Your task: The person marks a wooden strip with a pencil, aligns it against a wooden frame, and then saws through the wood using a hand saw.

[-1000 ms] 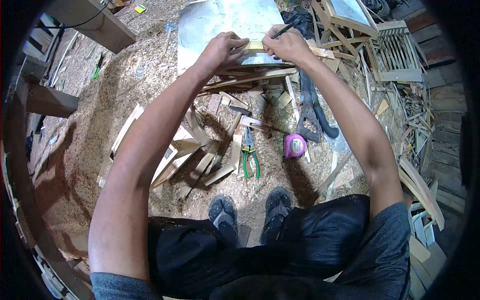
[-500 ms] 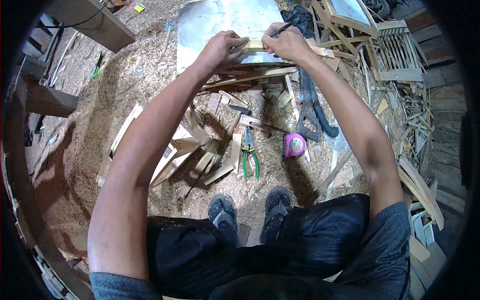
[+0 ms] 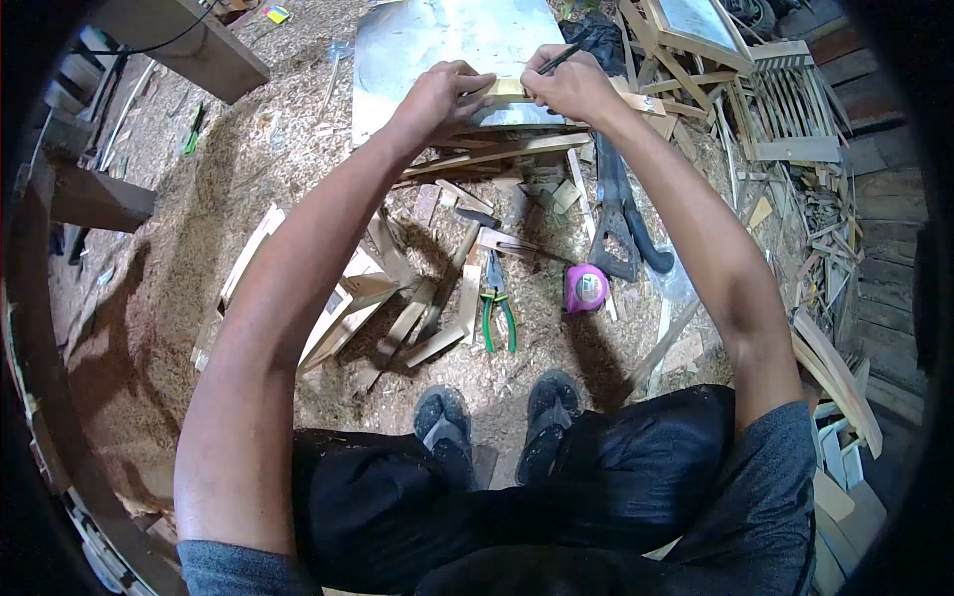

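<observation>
A short piece of light wood [image 3: 508, 88] lies across the near part of a pale, smooth board [image 3: 452, 35]. My left hand [image 3: 449, 92] grips the wood's left end between thumb and fingers. At its right part, my right hand [image 3: 573, 85] is closed round a dark pen-like tool [image 3: 559, 60], whose upper end sticks out above the fingers; its tip is hidden. The fingers of my right hand also touch the wood. Another light strip [image 3: 641, 102] shows to the right of this hand.
Green-handled pliers [image 3: 498, 310], a pink tape measure [image 3: 585, 288], a hammer [image 3: 459, 260] and a saw [image 3: 614, 233] lie on the shavings-covered floor near my feet. Wood offcuts are scattered about. A wooden post [image 3: 184, 50] stands at the upper left, and slatted wood [image 3: 800, 104] at the right.
</observation>
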Tool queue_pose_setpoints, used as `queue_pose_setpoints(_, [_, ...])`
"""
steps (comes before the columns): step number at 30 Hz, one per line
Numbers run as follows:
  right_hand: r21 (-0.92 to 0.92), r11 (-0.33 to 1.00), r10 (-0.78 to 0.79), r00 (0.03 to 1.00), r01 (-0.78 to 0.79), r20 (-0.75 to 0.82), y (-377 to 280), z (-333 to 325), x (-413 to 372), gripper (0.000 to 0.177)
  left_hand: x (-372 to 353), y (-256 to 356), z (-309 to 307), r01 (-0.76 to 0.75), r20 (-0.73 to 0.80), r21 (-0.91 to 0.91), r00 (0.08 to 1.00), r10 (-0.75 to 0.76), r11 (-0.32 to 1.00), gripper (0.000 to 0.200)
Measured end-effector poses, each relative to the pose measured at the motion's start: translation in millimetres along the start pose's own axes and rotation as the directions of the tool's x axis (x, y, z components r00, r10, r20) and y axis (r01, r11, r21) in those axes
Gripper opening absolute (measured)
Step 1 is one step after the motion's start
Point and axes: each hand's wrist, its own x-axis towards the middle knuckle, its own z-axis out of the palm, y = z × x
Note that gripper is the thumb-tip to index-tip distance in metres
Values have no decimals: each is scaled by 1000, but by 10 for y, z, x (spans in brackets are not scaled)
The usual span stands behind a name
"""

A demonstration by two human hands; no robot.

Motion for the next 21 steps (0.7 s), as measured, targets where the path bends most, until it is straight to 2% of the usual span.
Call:
queue_pose_setpoints(5, [-33,999,-22,999,21,-40,0,-4,11,23,10,-23,4,-31,-5,6,999,31,999,34])
queue_pose_setpoints(7, [-197,979,-39,999,41,13,-43,-105,19,26,10,-7,-29,-19,11,18,1000,19,1000,33])
queue_pose_setpoints(8, [-199,979,-36,999,38,11,-39,-127,13,26,13,12,-36,-9,27,28,1000,8,1000,33])
queue_pose_setpoints(10, [96,995,30,990,-16,-140,10,-168,34,33,7,29,-50,-5,23,6,1000,5,1000,33])
queue_pose_setpoints(11, [351,936,79,983,-16,-167,85,-101,62,32,-6,40,-62,4,22,-16,1000,-4,1000,32])
queue_pose_setpoints(12, [349,937,83,981,-17,-175,206,-50,96,32,-15,38,-71,-5,22,-16,1000,5,1000,32])
queue_pose_setpoints(14, [159,948,-239,947,276,-215,457,-37,133,21,1,39,-55,29,45,3,999,-29,1000,32])
queue_pose_setpoints(15, [209,964,-133,976,167,-171,434,-63,108,17,11,69,-52,94,75,-12,993,-93,996,33])
queue_pose_setpoints(16, [88,995,-36,993,47,-114,427,-83,59,20,5,89,-55,77,86,-7,993,-76,997,33])
queue_pose_setpoints(19, [98,991,-79,987,93,-141,467,-50,-55,24,-23,110,-73,52,44,-30,998,-50,998,34])
queue_pose_setpoints(21, [272,955,-87,988,119,-128,497,42,-135,30,-15,101,-70,24,38,-19,999,-23,1000,34])
